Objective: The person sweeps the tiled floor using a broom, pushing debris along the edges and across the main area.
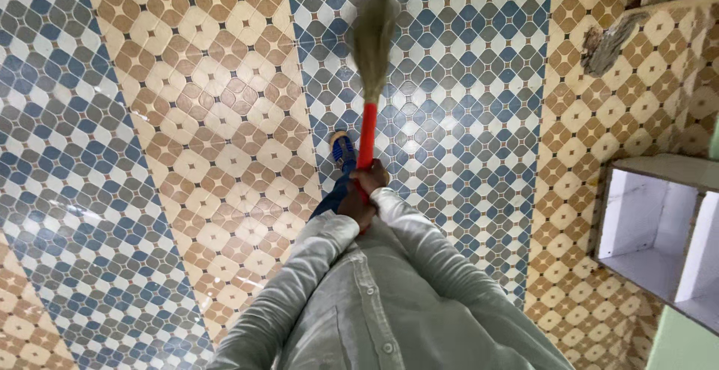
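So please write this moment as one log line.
both hands on broom handle | right hand higher | left hand lower | bristles on tiled floor | shelf right

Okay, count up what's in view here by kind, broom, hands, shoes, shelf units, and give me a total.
Broom: 1
Hands on the red handle, right hand above left hand: 2
Blue shoe: 1
White shelf unit: 1
Total: 5

Open floor ahead, shelf crowding the right

Patterned blue-and-tan tiled floor (187,115) is lying open at left and centre; white stone shelf compartments (659,228) are blocking the lower right.
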